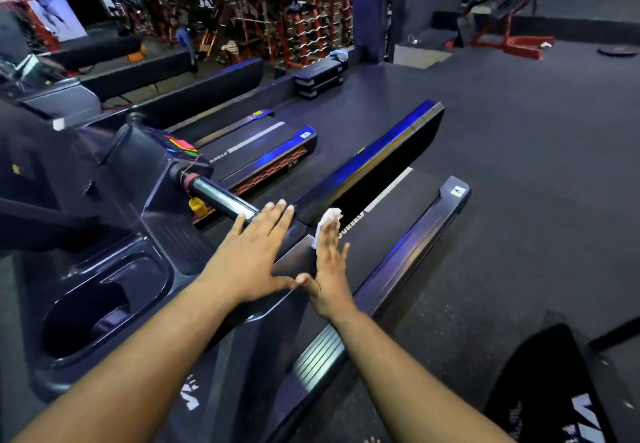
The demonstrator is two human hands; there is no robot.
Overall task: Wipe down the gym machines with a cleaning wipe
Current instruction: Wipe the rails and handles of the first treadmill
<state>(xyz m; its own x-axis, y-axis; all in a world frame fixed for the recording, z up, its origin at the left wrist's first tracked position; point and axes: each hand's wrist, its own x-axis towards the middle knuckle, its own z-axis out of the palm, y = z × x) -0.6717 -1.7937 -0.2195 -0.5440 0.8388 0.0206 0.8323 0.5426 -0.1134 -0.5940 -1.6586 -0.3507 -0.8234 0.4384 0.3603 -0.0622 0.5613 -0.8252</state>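
Centre frame, a crumpled white cleaning wipe (327,222) is pressed against a dark treadmill handrail (367,168) by the flat right hand (330,269); the left hand (251,257) rests open-fingered just beside it.

The left hand (256,255) lay flat on the treadmill's side arm (291,262), just behind the handlebar (221,196). The right hand (329,269) stood to its right, pressing a wipe (327,220) against that arm's outer side. A cup holder (93,307) sat left of both; the belt (391,220) ran ahead, a second treadmill (263,151) beyond.
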